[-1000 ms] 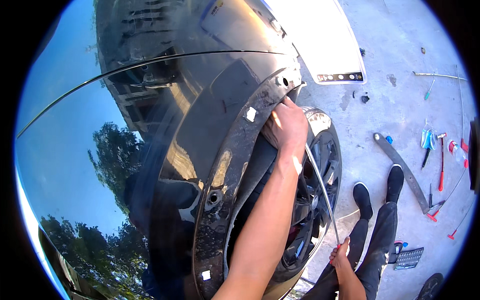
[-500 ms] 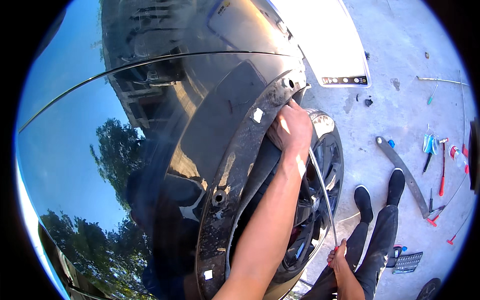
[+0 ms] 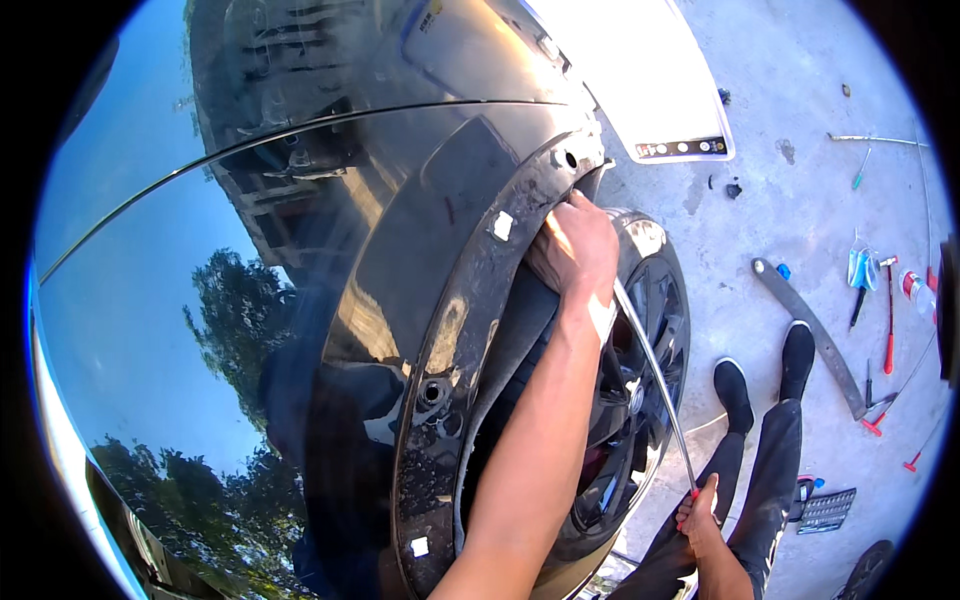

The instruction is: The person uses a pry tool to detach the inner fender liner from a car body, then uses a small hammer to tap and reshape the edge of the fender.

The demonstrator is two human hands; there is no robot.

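Note:
My left hand (image 3: 578,243) reaches into the wheel arch of a dark, glossy car, curled behind the edge of the fender panel (image 3: 440,345). Its fingertips are hidden, so what they grip cannot be made out. A long metal rod (image 3: 655,372) slants down from behind that hand and wrist, passing in front of the wheel (image 3: 665,300). Around the rod's red handle, low in front of my legs, my right hand (image 3: 700,505) is closed. The rod's upper end is out of sight. The arch edge is bare and dirty, with holes and white patches.
A bright white panel (image 3: 650,70) stands beyond the arch. On the concrete floor lie a dark curved trim strip (image 3: 815,335), a red-handled hammer (image 3: 890,320), several red-handled rods and a dark bit set (image 3: 827,511). My feet (image 3: 797,355) stand near the strip.
My right hand has swung the rod's handle slightly to the right, away from the car. My left hand stays at the arch edge. The whole view has shifted a little.

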